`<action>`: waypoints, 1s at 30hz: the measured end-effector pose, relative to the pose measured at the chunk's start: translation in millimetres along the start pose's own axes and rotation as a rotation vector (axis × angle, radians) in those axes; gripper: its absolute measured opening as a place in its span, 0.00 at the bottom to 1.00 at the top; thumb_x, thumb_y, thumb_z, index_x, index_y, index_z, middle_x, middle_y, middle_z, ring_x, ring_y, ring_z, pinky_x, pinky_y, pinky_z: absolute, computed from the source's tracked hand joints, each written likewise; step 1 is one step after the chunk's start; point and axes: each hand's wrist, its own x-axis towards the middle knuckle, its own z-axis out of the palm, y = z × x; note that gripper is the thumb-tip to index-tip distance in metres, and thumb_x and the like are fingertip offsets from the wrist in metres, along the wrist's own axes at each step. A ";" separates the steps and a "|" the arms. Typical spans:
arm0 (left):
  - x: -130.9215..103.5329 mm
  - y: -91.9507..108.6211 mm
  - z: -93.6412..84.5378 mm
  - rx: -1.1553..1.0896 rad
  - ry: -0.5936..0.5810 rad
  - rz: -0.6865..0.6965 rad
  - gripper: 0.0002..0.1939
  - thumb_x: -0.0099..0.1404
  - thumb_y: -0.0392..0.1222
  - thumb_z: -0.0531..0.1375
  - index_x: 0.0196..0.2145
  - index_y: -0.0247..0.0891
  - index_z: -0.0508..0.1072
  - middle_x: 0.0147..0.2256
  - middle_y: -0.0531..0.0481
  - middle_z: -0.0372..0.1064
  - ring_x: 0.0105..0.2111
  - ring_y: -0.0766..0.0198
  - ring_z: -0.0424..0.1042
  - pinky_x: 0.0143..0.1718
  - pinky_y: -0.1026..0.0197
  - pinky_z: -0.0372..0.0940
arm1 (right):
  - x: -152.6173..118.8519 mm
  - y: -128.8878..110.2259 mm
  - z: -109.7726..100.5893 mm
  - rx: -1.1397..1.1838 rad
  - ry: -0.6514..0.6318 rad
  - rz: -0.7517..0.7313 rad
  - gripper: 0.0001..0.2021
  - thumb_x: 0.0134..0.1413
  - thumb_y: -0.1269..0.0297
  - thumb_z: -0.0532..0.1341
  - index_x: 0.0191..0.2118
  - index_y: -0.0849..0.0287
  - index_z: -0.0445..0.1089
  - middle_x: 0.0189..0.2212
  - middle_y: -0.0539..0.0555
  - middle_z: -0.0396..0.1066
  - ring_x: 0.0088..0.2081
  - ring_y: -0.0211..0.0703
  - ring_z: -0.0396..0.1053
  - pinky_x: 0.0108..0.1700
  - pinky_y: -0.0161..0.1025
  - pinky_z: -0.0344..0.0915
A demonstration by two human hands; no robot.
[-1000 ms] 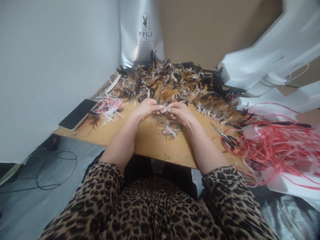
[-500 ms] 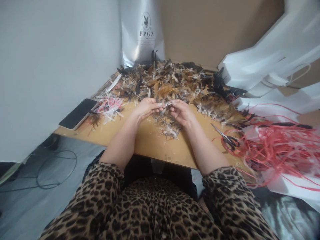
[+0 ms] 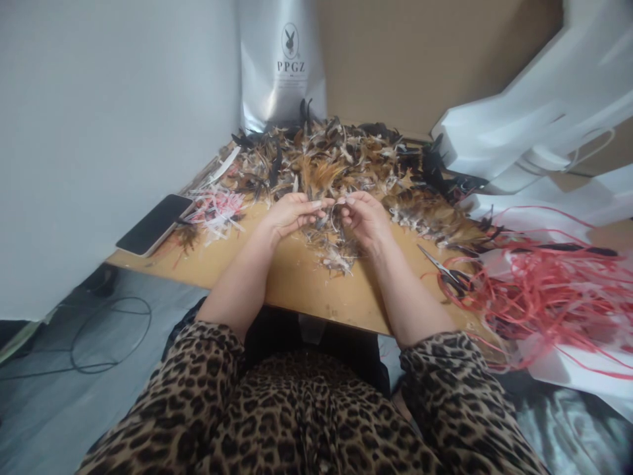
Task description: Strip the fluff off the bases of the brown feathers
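My left hand (image 3: 295, 214) pinches the base of a bunch of brown-orange feathers (image 3: 317, 175), which fans out beyond the fingertips against the feather pile. Close beside it, my right hand (image 3: 364, 216) has thumb and forefinger pressed together on a thin pale strand (image 3: 333, 212) that curves down between the two hands. Both hands are just above the table, their fingertips nearly touching. Below them lies a small heap of loose white and grey feather bits (image 3: 337, 259). The exact spot where strand and feathers meet is too small to make out.
A large feather pile (image 3: 346, 148) covers the back of the wooden table (image 3: 316, 293). At left lie a phone (image 3: 155, 224) and pink-white strips (image 3: 217, 210). Scissors (image 3: 448, 272) and a tangle of red strips (image 3: 558, 290) lie at right. A silver bag (image 3: 284, 92) stands behind.
My right fingers have turned and shifted slightly, and the pale strand now hangs in a curve between the hands. The orange feathers have tilted a little to the left.
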 end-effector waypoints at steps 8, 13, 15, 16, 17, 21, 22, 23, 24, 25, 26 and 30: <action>3.7 -8.1 2.2 -0.110 -0.124 -0.212 0.03 0.60 0.27 0.60 0.32 0.24 0.74 0.33 0.37 0.76 0.25 0.71 0.75 0.27 0.73 0.69 | 2.4 4.1 -0.2 0.039 0.026 -0.042 0.12 0.40 0.67 0.69 0.28 0.57 0.64 0.29 0.47 0.75 0.23 0.28 0.66 0.20 0.25 0.61; 6.6 -9.9 2.6 -0.142 -0.059 -0.238 0.04 0.61 0.25 0.59 0.31 0.24 0.75 0.26 0.42 0.75 0.25 0.69 0.75 0.29 0.72 0.70 | 4.8 2.7 -6.6 0.131 -0.012 0.003 0.14 0.40 0.66 0.70 0.31 0.57 0.64 0.27 0.44 0.75 0.25 0.28 0.70 0.23 0.23 0.65; 8.8 -10.0 0.8 -0.158 -0.037 -0.228 0.05 0.61 0.26 0.58 0.32 0.24 0.75 0.26 0.42 0.74 0.25 0.70 0.75 0.29 0.72 0.69 | 4.7 2.0 -6.8 0.123 -0.030 0.010 0.14 0.40 0.66 0.70 0.31 0.56 0.63 0.26 0.44 0.75 0.25 0.28 0.70 0.24 0.23 0.66; 10.0 -9.8 0.0 -0.165 -0.018 -0.220 0.05 0.61 0.26 0.58 0.32 0.24 0.75 0.26 0.42 0.74 0.25 0.70 0.75 0.28 0.73 0.69 | 4.4 1.7 -6.3 0.107 -0.032 0.010 0.14 0.40 0.66 0.70 0.30 0.56 0.63 0.26 0.44 0.75 0.26 0.28 0.71 0.25 0.24 0.66; 11.0 -9.6 -0.7 -0.169 0.003 -0.209 0.05 0.61 0.26 0.58 0.32 0.24 0.75 0.26 0.43 0.74 0.25 0.70 0.75 0.28 0.73 0.69 | 3.9 1.5 -5.4 0.086 -0.029 0.006 0.14 0.40 0.66 0.70 0.30 0.57 0.63 0.26 0.44 0.75 0.26 0.29 0.71 0.25 0.24 0.67; 12.9 -10.0 -0.4 -0.134 0.085 -0.158 0.03 0.61 0.27 0.60 0.32 0.24 0.74 0.24 0.44 0.73 0.22 0.72 0.73 0.26 0.74 0.68 | 1.6 1.7 -1.3 -0.019 0.003 -0.050 0.15 0.38 0.64 0.71 0.32 0.56 0.66 0.27 0.46 0.75 0.28 0.31 0.72 0.27 0.26 0.68; 12.9 -10.8 0.4 -0.105 0.106 -0.139 0.02 0.60 0.27 0.60 0.31 0.24 0.74 0.24 0.44 0.73 0.22 0.72 0.73 0.26 0.74 0.67 | 0.9 2.2 -0.5 -0.053 0.004 -0.071 0.15 0.38 0.64 0.71 0.33 0.56 0.67 0.27 0.47 0.75 0.28 0.32 0.72 0.28 0.27 0.68; 12.7 -11.8 1.4 -0.063 0.125 -0.118 0.02 0.59 0.27 0.61 0.30 0.24 0.73 0.23 0.44 0.73 0.22 0.72 0.73 0.26 0.73 0.68 | 0.2 2.7 0.1 -0.090 0.000 -0.092 0.16 0.38 0.63 0.71 0.34 0.56 0.68 0.28 0.48 0.76 0.29 0.33 0.73 0.29 0.28 0.69; 12.5 -12.9 2.4 -0.013 0.138 -0.101 0.02 0.59 0.28 0.62 0.28 0.24 0.73 0.23 0.44 0.73 0.22 0.71 0.73 0.27 0.72 0.68 | -0.5 3.2 0.8 -0.128 -0.006 -0.113 0.15 0.39 0.62 0.71 0.35 0.57 0.69 0.28 0.48 0.76 0.29 0.33 0.73 0.30 0.30 0.70; 12.2 -14.1 3.4 0.043 0.147 -0.088 0.04 0.58 0.28 0.62 0.27 0.25 0.72 0.23 0.44 0.73 0.22 0.71 0.73 0.28 0.71 0.68 | -1.5 3.6 1.4 -0.164 -0.014 -0.132 0.15 0.40 0.62 0.70 0.35 0.57 0.70 0.28 0.49 0.76 0.30 0.34 0.73 0.32 0.31 0.70; 12.1 -15.2 4.4 0.103 0.152 -0.081 0.05 0.58 0.28 0.63 0.25 0.26 0.71 0.23 0.43 0.74 0.22 0.70 0.73 0.28 0.70 0.69 | -2.5 3.7 2.2 -0.195 -0.024 -0.148 0.14 0.41 0.61 0.70 0.35 0.57 0.70 0.29 0.50 0.76 0.30 0.34 0.73 0.33 0.32 0.71; 11.7 -16.6 6.2 0.311 0.135 -0.080 0.06 0.57 0.29 0.63 0.23 0.27 0.72 0.24 0.43 0.74 0.22 0.68 0.74 0.29 0.66 0.69 | -7.8 1.9 6.3 -0.269 -0.073 -0.192 0.11 0.43 0.62 0.69 0.33 0.58 0.71 0.29 0.51 0.76 0.31 0.35 0.73 0.35 0.34 0.71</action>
